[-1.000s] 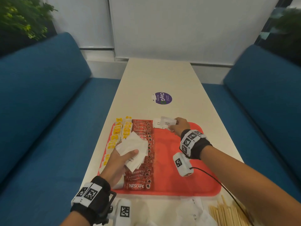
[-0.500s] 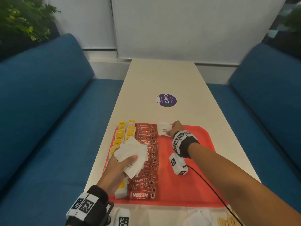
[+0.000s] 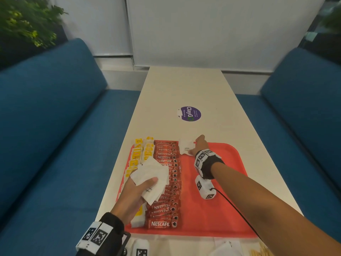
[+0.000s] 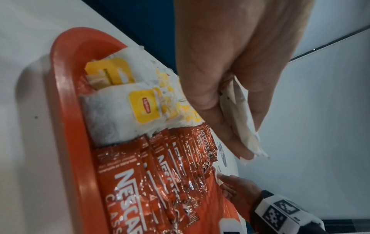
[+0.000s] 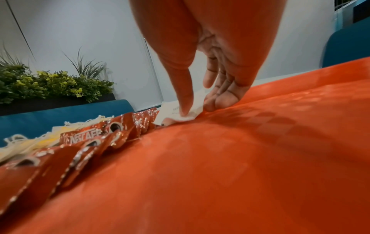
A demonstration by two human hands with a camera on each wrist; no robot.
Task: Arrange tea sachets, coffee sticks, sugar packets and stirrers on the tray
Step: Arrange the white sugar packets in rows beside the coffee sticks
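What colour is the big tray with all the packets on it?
The tray is red-orange, seen best in the head view.

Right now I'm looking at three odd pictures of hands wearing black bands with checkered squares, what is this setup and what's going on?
No robot: these are a person's two bare hands, wearing black wrist bands with marker squares. The wide picture comes from a camera on the person's head, looking down; the other two look along each hand from the wrist. On the pale table sits a red tray. Along its left side lie yellow-tagged tea sachets, then a row of red coffee sticks. The left hand holds a fanned bunch of white sugar packets above those rows. The right hand presses a single sugar packet down at the tray's far edge, beside the coffee sticks. Off the tray, at the near right, lie wooden stirrers.
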